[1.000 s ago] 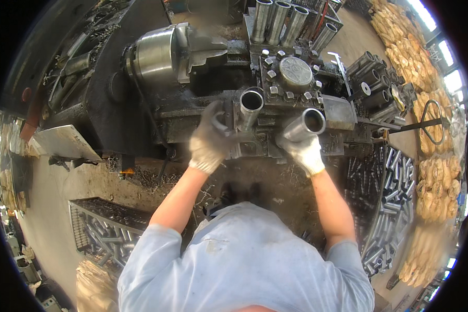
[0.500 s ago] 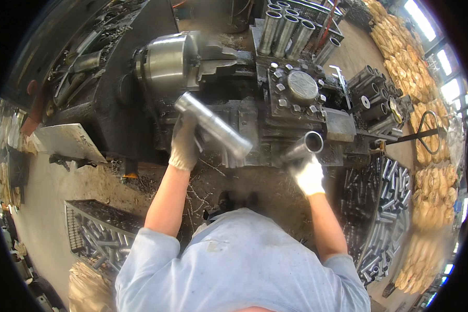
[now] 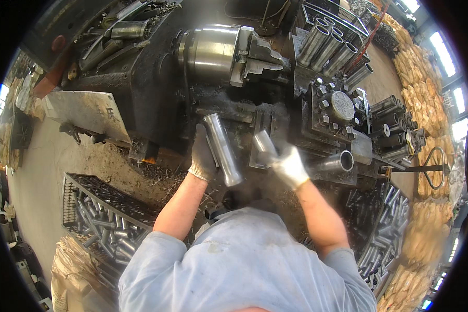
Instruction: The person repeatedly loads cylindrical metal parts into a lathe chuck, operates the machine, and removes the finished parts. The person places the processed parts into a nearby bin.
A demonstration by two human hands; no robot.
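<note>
Windows [image 3: 443, 52] glowed bright white at the frame's upper right. Pale floor [image 3: 41, 164] spread across the left, dirtier toward the centre; tan bundles [image 3: 426, 98] stood stacked along the right side.

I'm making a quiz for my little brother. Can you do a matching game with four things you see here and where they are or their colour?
Things
1. Long tube
2. Shirt
3. Stacked bundles
4. Round chuck

Matches
A. Pale blue
B. Near the picture's top, drum-shaped
C. In the left hand, tilted
D. Brown, along the picture's right side

Right pairs: 1-C, 2-A, 3-D, 4-B
</note>
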